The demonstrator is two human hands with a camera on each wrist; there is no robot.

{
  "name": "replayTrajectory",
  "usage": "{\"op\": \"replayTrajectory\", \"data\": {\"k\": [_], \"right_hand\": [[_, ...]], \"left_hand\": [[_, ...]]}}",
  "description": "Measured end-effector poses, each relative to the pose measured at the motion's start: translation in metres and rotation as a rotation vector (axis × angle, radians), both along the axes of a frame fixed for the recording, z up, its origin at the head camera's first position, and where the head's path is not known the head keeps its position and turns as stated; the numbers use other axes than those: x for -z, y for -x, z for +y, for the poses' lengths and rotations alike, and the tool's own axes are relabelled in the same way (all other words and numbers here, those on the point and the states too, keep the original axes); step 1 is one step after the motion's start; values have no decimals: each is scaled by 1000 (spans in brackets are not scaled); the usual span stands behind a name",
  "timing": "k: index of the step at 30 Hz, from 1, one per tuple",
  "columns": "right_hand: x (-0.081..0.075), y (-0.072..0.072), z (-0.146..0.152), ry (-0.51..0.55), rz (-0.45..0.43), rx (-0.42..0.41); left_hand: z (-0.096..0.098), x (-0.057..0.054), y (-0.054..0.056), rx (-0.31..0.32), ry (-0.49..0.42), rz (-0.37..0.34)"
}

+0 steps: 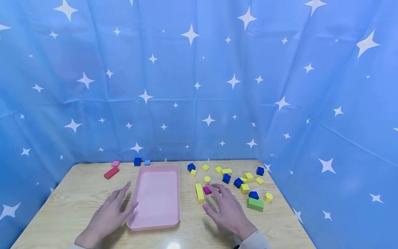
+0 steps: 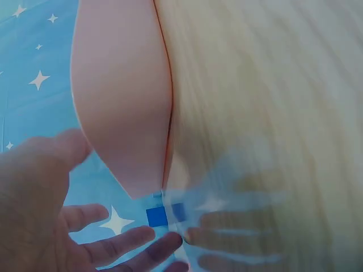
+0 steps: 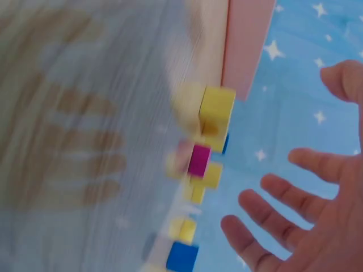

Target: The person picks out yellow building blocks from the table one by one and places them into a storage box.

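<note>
A shallow pink tray lies on the wooden table between the two hands. Beside its left wall is my left hand, fingers spread, thumb right at the rim; in the left wrist view the same hand holds nothing. To the right of the tray, my right hand hovers with loose, spread fingers near a magenta block and a long yellow block. The right wrist view shows nothing in that hand, with the magenta block beyond the fingertips.
Scattered on the right are several yellow blocks, several dark blue blocks and a green block. Toward the back left lie a red block, a pink block, a blue cube and a light blue block. A starry curtain hangs behind.
</note>
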State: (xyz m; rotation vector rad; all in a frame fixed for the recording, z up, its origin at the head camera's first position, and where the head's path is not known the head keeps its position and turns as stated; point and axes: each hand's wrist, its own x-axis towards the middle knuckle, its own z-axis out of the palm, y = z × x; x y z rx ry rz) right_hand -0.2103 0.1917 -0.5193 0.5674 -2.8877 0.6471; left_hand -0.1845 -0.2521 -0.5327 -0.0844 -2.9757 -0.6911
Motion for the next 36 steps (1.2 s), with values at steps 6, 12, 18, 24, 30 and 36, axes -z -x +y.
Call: {"op": "replayTrajectory", "data": {"k": [6, 12, 18, 24, 30, 36], "right_hand": [[0, -2, -23, 70, -43, -38], [1, 0, -46, 171, -174, -105], [4, 1, -67, 249, -230, -165], [4, 0, -78, 289, -294, -172], [6, -2, -82, 301, -338, -128], [5, -4, -81, 311, -355, -104]], "left_hand": [[8, 2, 6, -11, -85, 19], [14, 3, 8, 0, -172, 40], [19, 0, 8, -5, -211, 9], [27, -2, 5, 24, -250, -14], [34, -2, 0, 54, -255, -31], [39, -7, -4, 67, -244, -44]]}}
